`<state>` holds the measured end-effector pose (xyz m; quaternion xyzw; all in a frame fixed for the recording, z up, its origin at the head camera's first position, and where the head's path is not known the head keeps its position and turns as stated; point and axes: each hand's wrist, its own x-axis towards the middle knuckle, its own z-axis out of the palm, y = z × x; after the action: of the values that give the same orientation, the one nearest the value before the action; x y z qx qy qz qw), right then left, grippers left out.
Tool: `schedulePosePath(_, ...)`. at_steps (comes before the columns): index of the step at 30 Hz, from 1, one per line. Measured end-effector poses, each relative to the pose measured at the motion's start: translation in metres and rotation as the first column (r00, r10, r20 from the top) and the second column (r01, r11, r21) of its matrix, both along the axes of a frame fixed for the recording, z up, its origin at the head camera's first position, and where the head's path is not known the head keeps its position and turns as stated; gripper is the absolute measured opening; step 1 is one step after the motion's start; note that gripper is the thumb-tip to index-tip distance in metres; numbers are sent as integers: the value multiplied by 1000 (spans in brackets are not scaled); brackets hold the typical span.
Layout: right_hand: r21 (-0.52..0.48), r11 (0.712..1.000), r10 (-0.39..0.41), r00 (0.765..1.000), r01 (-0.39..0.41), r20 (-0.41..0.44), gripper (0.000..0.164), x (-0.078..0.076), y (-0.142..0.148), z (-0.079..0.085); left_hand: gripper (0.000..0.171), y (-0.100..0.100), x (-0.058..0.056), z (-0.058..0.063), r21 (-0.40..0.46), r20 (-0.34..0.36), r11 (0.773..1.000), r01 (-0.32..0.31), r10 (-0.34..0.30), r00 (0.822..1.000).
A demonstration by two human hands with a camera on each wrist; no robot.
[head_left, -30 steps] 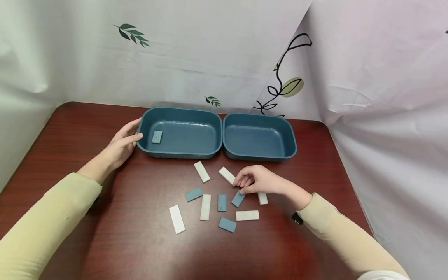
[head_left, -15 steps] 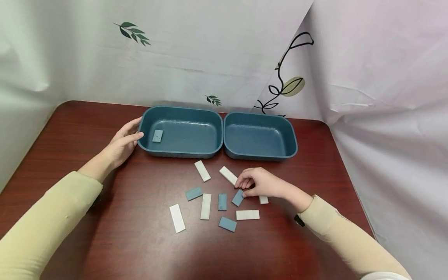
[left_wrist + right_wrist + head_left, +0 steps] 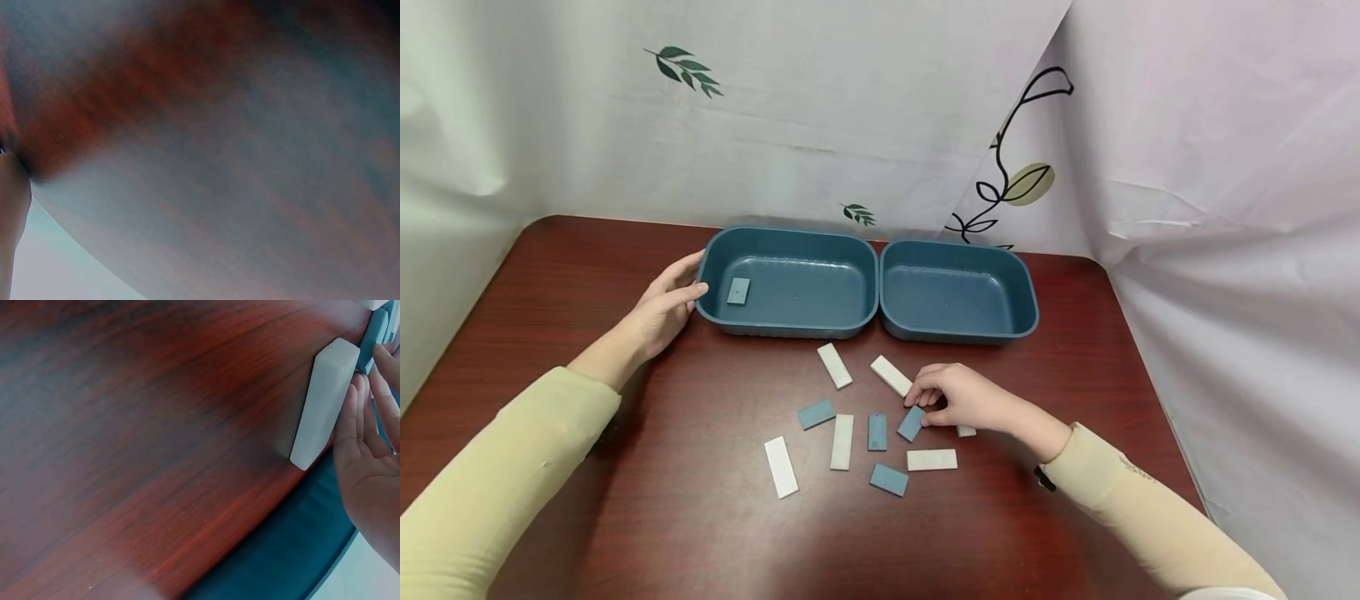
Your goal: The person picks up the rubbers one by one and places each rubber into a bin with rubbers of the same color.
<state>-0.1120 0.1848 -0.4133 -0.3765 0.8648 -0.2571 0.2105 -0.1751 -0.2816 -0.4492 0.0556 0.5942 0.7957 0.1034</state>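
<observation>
My left hand (image 3: 664, 307) grips the left end of a blue plastic bin (image 3: 790, 329), its thumb on the rim; a small blue block (image 3: 738, 291) lies inside. On the table, my right hand (image 3: 958, 396) has its thumb and fingertips at the edges of another small blue block (image 3: 911, 425), pinching it. In the right wrist view, the thumb lies against that blue block (image 3: 375, 337) and a white block (image 3: 325, 403) lies beside the fingers. A white block (image 3: 891, 375) sits just past the fingertips in the head view. The left wrist view is mostly blurred.
A second blue bin (image 3: 958, 335) stands against the first one's right end. Several white blocks (image 3: 781, 467) and blue blocks (image 3: 889, 479) lie scattered on the dark red table (image 3: 700, 500). Behind rises a white leaf-patterned cloth (image 3: 775, 125). One white block (image 3: 967, 431) is partly under the right hand.
My right hand has lowered slightly toward me, its thumb and fingers closing about the blue block's edges. My left hand stays on the bin.
</observation>
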Motion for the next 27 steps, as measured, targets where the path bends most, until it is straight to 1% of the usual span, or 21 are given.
schedulePosePath(6, 21, 999, 41, 999, -40, -36, 23, 0, 0, 1, 55, 0, 0, 0, -5, 9, 1000, 5, -5, 1000)
schedulePosePath(13, 39, 997, 74, 995, -72, -63, 22, -1, 0, 3, 57, -1, 0, 1, -13, 2, 1000, 8, -8, 1000)
schedulePosePath(20, 71, 995, 79, 994, -73, -79, 21, -1, -1, 4, 53, -1, -1, 1, -8, 8, 1000, 6, -6, 1000)
schedulePosePath(27, 82, 994, 74, 992, -66, -100, 24, 2, -2, 7, 53, -1, -1, 0, -4, 4, 1000, 4, -4, 1000)
